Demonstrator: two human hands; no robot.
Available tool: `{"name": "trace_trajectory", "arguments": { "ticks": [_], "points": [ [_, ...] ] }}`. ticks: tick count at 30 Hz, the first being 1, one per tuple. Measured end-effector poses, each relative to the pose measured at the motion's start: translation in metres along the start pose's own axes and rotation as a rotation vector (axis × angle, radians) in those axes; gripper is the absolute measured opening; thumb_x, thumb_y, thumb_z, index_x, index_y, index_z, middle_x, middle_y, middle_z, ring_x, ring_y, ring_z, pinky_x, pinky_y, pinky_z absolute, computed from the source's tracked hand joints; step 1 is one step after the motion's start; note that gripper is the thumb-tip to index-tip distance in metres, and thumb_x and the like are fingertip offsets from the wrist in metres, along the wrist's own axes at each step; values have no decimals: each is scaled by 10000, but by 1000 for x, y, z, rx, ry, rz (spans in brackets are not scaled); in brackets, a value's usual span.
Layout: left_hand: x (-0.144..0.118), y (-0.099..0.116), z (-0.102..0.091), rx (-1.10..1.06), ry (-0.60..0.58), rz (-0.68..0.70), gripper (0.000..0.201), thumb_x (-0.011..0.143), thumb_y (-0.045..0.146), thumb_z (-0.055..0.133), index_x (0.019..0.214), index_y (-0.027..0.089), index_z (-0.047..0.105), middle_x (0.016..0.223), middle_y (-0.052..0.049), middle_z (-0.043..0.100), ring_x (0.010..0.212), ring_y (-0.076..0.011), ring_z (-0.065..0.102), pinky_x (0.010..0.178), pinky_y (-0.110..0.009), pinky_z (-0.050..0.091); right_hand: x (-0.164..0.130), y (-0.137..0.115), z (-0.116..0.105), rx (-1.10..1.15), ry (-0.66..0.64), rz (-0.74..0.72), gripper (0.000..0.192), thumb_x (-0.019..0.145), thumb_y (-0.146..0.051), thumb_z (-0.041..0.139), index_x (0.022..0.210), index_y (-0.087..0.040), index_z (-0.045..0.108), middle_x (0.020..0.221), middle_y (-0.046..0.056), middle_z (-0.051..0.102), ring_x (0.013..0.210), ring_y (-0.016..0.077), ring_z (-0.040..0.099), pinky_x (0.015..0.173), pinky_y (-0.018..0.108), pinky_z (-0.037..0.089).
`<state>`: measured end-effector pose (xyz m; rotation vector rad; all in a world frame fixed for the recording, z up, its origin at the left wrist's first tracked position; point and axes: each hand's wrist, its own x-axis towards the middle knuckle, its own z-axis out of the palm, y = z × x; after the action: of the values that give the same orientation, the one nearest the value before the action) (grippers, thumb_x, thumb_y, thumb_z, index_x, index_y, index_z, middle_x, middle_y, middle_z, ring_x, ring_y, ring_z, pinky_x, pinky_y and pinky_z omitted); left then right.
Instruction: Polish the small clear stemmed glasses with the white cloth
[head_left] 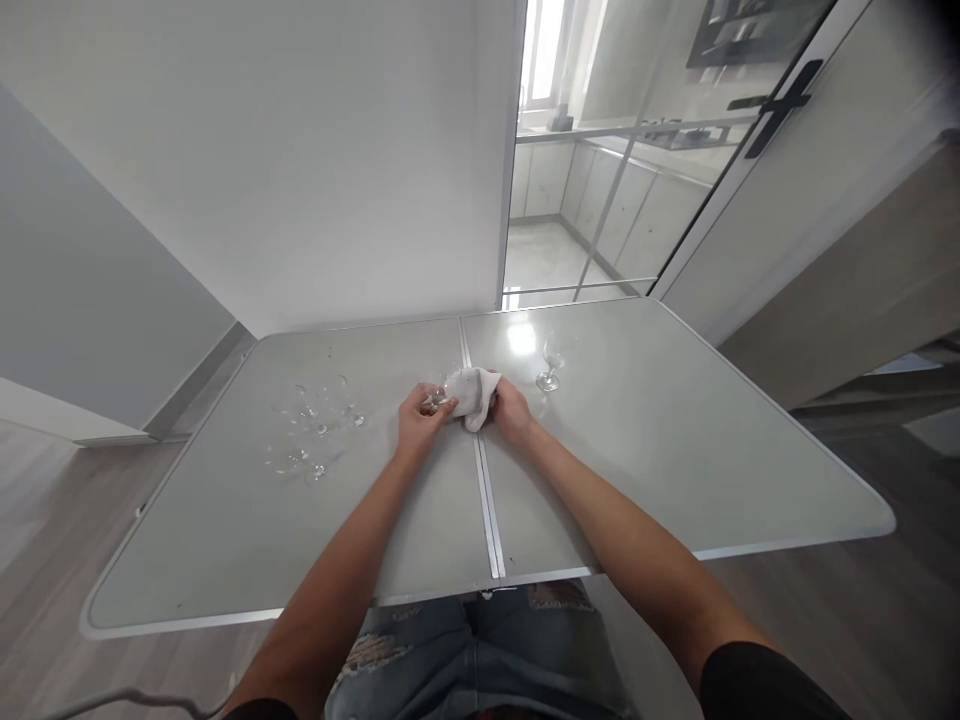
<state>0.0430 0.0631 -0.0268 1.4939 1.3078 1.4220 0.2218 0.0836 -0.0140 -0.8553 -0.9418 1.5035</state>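
Over the middle of the table, my left hand [422, 418] is closed on a small clear stemmed glass [436, 401], gripping it near the stem and foot. A white cloth [471, 392] covers much of that glass's bowl. My right hand [511, 410] is closed on the cloth from the other side, its fingers partly hidden behind the folds. One stemmed glass [550, 368] stands upright to the right of my hands. Off to the left, several clear glasses [315, 435] are grouped on the tabletop, their outlines hard to separate.
The pale folding table [675, 450] has a metal seam down its centre and a light rim. Its far edge meets a white wall [360, 160]. At the back right is a glazed door with a black handle [784, 108]. A grey cable [127, 695] lies at lower left.
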Motion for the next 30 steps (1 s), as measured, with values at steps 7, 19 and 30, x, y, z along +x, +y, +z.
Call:
{"name": "trace_trajectory", "arguments": {
  "ticks": [7,19,30],
  "points": [
    [-1,5,-1,-4,16,-7,276,770,398,746,767,193,562,648,43,518,539,-77,443,508,-195,338,-7,-17,-2,199,-138,151,469,827,-594,554,1122,-243,651,930,45,697,889,246,622,737,348,499],
    [-4,7,-9,556,165,199,51,854,268,609,838,224,588,572,74,412,526,-99,397,584,-224,317,-4,-16,-8,-50,-37,113,396,662,-309,740,1031,-242,613,763,-29,623,689,153,548,650,290,440],
    [0,5,-10,306,183,155,178,861,384,651,838,224,579,696,40,568,544,-96,434,569,-222,350,1,-13,-16,16,186,-2,323,678,-349,768,821,-239,500,738,-38,536,696,145,508,591,255,403]
  ]
}}
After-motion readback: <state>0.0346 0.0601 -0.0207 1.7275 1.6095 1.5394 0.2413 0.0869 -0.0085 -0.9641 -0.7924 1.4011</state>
